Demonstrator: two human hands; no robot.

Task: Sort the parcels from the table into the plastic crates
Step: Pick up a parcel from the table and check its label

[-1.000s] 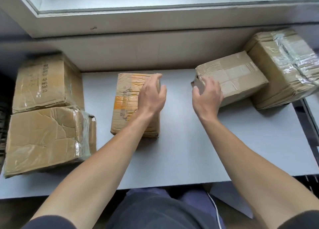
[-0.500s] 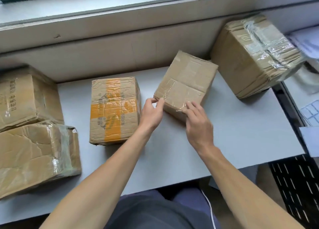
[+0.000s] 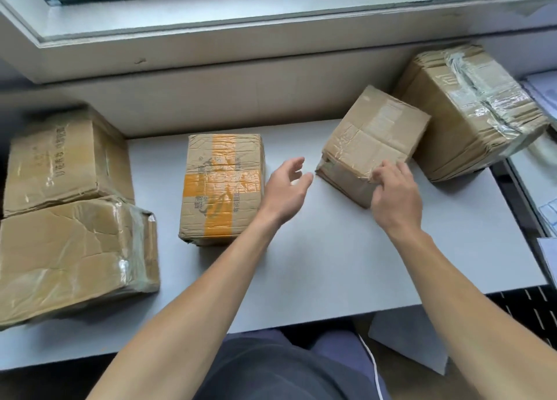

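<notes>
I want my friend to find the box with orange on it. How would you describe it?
Find the grey table below the window ledge. The box stands in its middle, just left of the person's left hand. Only it has a cross of orange tape; the small box to its right is plain brown.

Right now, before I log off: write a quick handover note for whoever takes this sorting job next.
Left hand: open, over the table between the orange-taped box and the small plain box, holding nothing.
Right hand: fingers on the small plain box's near edge; grip unclear.
Also on the table: large taped box far right, printed box and crumpled box at left.
No crate in view.
Done: nothing visible.
Left: all five parcels.
</notes>
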